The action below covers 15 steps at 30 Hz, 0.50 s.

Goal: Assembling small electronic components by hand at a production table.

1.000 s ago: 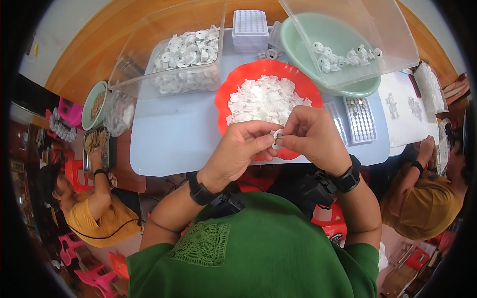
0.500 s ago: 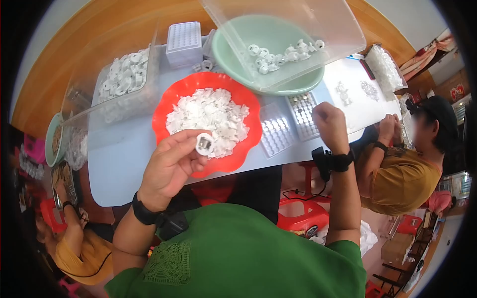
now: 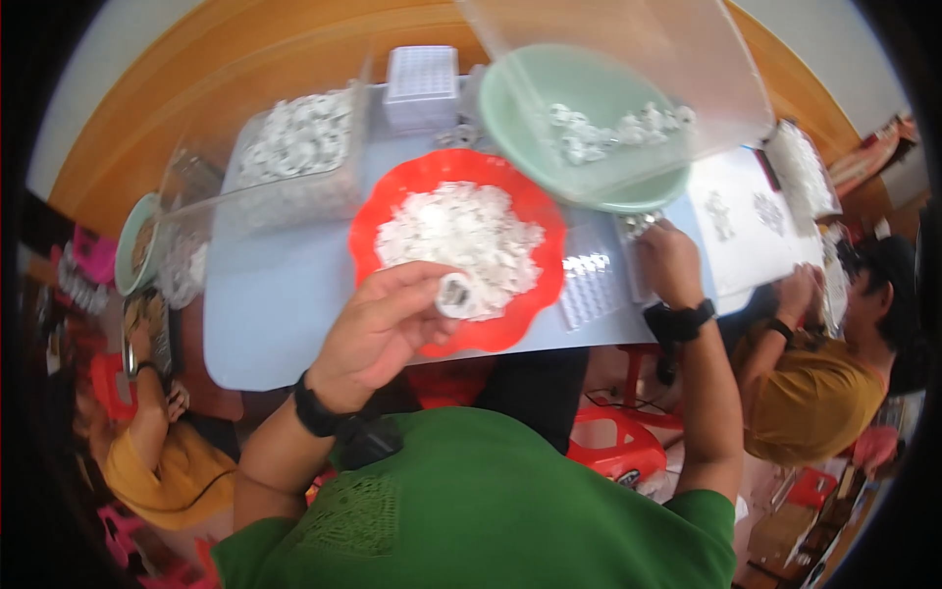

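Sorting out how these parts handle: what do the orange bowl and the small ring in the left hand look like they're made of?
Orange bowl: likely moulded plastic, with a scalloped rim and an even, slightly glossy colour. Small ring held in the left hand: probably white plastic, matte, around a darker centre; too blurred to be sure.

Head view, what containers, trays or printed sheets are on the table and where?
Red bowl: centre, scalloped, holds white parts.
Green bowl: upper right, round.
Clear tub: upper left, rectangular.
White grid tray: top centre.
Clear tray: right of red bowl.
White sheet: far right, dark marks.
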### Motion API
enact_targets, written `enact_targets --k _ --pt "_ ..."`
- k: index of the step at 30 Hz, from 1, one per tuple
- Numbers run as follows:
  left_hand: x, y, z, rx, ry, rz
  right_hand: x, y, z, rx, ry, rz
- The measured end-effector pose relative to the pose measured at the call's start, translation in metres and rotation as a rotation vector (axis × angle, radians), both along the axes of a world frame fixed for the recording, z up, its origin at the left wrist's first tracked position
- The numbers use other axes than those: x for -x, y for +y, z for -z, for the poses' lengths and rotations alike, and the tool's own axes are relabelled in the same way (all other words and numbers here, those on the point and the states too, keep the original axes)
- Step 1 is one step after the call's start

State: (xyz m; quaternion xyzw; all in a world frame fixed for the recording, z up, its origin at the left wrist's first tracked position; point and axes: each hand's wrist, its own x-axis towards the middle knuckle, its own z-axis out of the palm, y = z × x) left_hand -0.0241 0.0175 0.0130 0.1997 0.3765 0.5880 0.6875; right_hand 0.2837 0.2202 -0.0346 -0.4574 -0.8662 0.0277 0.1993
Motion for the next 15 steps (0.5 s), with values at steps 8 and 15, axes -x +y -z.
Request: enact_targets --k 8,15 --pt "0.002 -0.009 0.004 -0.091 -0.082 0.105 0.019 -0.053 -0.058 0.399 0.502 -0.039" --pt "0.002 -0.012 0.008 -0.144 -0.057 0.152 0.096 -0.135 -0.087 0.881 0.881 -0.401"
